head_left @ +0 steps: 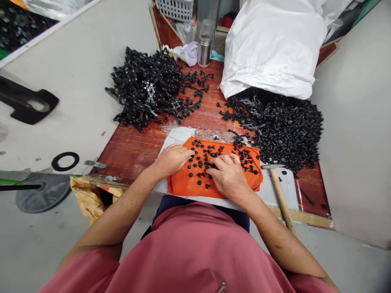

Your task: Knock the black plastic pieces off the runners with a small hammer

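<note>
An orange cloth (pixel 180 185) lies on the table in front of me, scattered with small black mushroom-shaped studs (pixel 199 182). My left hand (pixel 173 158) rests at the cloth's left edge, fingers pressed together, the tips beside a stud. Whatever they may pinch is hidden. Over the middle of the cloth, my right hand (pixel 228 173) has its fingers bent down among the studs. Its thumb and index finger close around a black stud, partly covered by the fingers. More studs lie to the right of this hand.
Heaps of black linked parts (pixel 149 89) and black studs (pixel 287 130) flank the cloth. A white sack (pixel 271 44) leans over the right heap. A hammer (pixel 281 195) lies at the right, its handle past the table edge. A steel flask (pixel 204 51) stands behind.
</note>
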`<action>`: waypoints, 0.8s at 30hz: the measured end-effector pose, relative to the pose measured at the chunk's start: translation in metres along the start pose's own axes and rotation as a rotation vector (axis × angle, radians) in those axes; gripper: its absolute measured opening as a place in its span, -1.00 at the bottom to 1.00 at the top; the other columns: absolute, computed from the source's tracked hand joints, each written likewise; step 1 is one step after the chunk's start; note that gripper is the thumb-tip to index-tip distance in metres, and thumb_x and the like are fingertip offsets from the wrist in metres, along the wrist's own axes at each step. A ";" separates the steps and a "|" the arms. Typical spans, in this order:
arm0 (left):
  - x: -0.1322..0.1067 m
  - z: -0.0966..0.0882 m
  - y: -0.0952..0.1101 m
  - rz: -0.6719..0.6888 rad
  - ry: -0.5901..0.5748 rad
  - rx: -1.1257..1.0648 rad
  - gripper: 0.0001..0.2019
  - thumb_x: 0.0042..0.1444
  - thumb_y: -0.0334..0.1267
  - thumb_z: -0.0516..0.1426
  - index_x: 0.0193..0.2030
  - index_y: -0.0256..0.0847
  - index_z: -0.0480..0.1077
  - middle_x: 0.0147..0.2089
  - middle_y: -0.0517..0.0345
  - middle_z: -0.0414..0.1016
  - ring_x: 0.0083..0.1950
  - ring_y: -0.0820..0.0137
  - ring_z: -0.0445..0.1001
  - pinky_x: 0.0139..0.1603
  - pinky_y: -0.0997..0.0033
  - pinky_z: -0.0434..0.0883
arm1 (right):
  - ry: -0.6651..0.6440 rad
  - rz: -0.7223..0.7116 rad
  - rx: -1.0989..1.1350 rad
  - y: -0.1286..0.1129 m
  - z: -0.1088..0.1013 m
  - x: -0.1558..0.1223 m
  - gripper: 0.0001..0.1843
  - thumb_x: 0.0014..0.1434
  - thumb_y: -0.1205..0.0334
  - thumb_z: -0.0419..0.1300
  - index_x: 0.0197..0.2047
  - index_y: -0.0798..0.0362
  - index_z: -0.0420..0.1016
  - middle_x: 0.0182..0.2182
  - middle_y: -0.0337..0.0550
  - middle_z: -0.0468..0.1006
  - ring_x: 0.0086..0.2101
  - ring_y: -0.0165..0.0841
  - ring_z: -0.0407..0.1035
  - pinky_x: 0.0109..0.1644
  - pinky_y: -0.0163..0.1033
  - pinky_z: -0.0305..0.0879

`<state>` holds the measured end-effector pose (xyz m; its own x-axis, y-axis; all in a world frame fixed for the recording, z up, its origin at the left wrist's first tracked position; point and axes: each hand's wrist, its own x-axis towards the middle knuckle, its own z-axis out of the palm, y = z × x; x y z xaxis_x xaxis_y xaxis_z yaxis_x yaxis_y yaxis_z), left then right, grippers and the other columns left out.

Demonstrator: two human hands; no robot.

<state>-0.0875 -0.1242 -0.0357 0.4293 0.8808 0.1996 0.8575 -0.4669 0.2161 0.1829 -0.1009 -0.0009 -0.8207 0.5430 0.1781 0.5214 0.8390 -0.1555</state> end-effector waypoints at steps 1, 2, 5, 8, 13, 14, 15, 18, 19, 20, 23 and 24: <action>0.001 0.000 0.001 0.005 -0.001 0.003 -0.76 0.35 -0.33 0.08 0.02 -0.18 0.56 -0.27 0.04 0.57 -0.17 0.26 0.51 -0.07 0.25 0.38 | -0.004 0.016 0.011 0.001 -0.001 -0.003 -0.73 0.35 0.35 0.13 -0.18 -0.10 0.68 0.02 -0.11 0.60 0.01 -0.15 0.29 0.24 0.07 -0.07; 0.001 -0.001 0.001 0.014 -0.002 0.009 -0.75 0.35 -0.34 0.07 0.02 -0.15 0.56 -0.28 0.06 0.56 -0.18 0.27 0.50 -0.08 0.26 0.37 | -0.001 0.034 0.027 0.001 -0.003 -0.006 -0.73 0.34 0.36 0.14 -0.18 -0.09 0.68 0.02 -0.10 0.60 0.02 -0.15 0.29 0.25 0.08 -0.06; 0.004 -0.001 -0.001 0.065 0.000 0.045 -0.72 0.35 -0.33 0.06 0.02 -0.09 0.58 -0.31 0.10 0.54 -0.21 0.30 0.47 -0.10 0.28 0.35 | 0.026 0.073 0.083 -0.003 -0.003 -0.008 -0.75 0.38 0.30 0.15 -0.11 -0.10 0.68 -0.02 -0.11 0.60 -0.02 -0.19 0.31 0.23 0.04 -0.02; 0.005 -0.004 -0.001 0.075 0.018 0.070 -0.75 0.37 -0.30 0.06 -0.05 -0.12 0.60 -0.32 0.09 0.53 -0.20 0.29 0.46 -0.11 0.28 0.34 | 0.028 0.054 0.075 -0.011 0.001 -0.001 -0.74 0.42 0.25 0.14 -0.10 -0.14 0.70 -0.07 -0.15 0.60 -0.05 -0.20 0.29 0.21 0.03 -0.03; -0.007 -0.020 0.014 -0.098 0.160 -0.014 -0.76 0.39 -0.25 0.07 -0.13 -0.17 0.59 -0.30 0.07 0.57 -0.22 0.30 0.46 -0.09 0.25 0.34 | -0.045 0.065 0.056 -0.018 0.002 0.015 -0.76 0.36 0.29 0.17 -0.27 -0.04 0.68 -0.16 -0.08 0.55 -0.09 -0.18 0.23 0.08 0.03 0.01; -0.012 -0.023 0.021 -0.116 0.164 -0.061 -0.78 0.39 -0.24 0.09 -0.14 -0.15 0.59 -0.30 0.09 0.57 -0.22 0.31 0.46 -0.09 0.26 0.33 | -0.058 0.085 0.074 -0.018 0.001 0.017 -0.77 0.35 0.29 0.18 -0.29 -0.03 0.67 -0.19 -0.07 0.53 -0.11 -0.18 0.22 0.02 0.01 0.02; -0.018 -0.026 0.028 -0.118 0.146 -0.112 -0.80 0.38 -0.23 0.11 -0.15 -0.14 0.58 -0.30 0.11 0.57 -0.23 0.33 0.47 -0.10 0.27 0.32 | -0.069 0.102 0.090 -0.017 0.000 0.018 -0.77 0.33 0.29 0.19 -0.31 -0.02 0.66 -0.21 -0.07 0.50 -0.14 -0.18 0.21 -0.04 -0.01 0.02; -0.033 -0.026 0.049 -0.087 0.018 -0.203 -0.86 0.33 -0.25 0.17 -0.19 -0.11 0.57 -0.34 0.16 0.54 -0.25 0.36 0.46 -0.11 0.28 0.28 | -0.074 0.127 0.096 -0.014 -0.002 0.020 -0.76 0.32 0.30 0.20 -0.35 -0.01 0.65 -0.26 -0.06 0.46 -0.18 -0.19 0.20 -0.14 -0.03 -0.03; -0.037 -0.025 0.055 -0.083 -0.018 -0.206 -0.88 0.32 -0.25 0.18 -0.20 -0.11 0.57 -0.34 0.16 0.52 -0.24 0.36 0.46 -0.11 0.27 0.26 | -0.067 0.129 0.089 -0.012 -0.003 0.020 -0.77 0.32 0.30 0.20 -0.34 -0.01 0.65 -0.26 -0.06 0.46 -0.19 -0.19 0.20 -0.14 -0.03 -0.03; -0.039 -0.024 0.059 -0.087 -0.041 -0.204 -0.88 0.32 -0.23 0.19 -0.20 -0.11 0.57 -0.34 0.16 0.51 -0.23 0.35 0.46 -0.10 0.26 0.25 | -0.054 0.132 0.086 -0.011 -0.004 0.019 -0.78 0.33 0.28 0.20 -0.31 -0.02 0.66 -0.26 -0.06 0.46 -0.19 -0.19 0.20 -0.14 -0.03 -0.03; -0.036 -0.022 0.064 -0.107 -0.013 -0.206 -0.85 0.34 -0.17 0.17 -0.15 -0.10 0.58 -0.33 0.15 0.50 -0.22 0.33 0.45 -0.11 0.24 0.24 | 0.011 0.144 0.119 -0.006 -0.010 0.009 -0.79 0.37 0.25 0.18 -0.20 -0.03 0.67 -0.27 -0.09 0.47 -0.19 -0.20 0.22 -0.12 -0.03 0.00; -0.032 -0.022 0.063 -0.111 0.013 -0.204 -0.83 0.36 -0.17 0.15 -0.12 -0.10 0.58 -0.32 0.14 0.50 -0.22 0.33 0.45 -0.11 0.24 0.24 | 0.030 0.144 0.140 -0.006 -0.012 0.003 -0.79 0.38 0.25 0.17 -0.18 -0.04 0.67 -0.27 -0.10 0.48 -0.19 -0.20 0.23 -0.11 -0.04 0.01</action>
<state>-0.0533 -0.1838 -0.0070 0.3304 0.9273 0.1758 0.8238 -0.3742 0.4257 0.1803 -0.1038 0.0124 -0.7313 0.6597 0.1731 0.5938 0.7407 -0.3144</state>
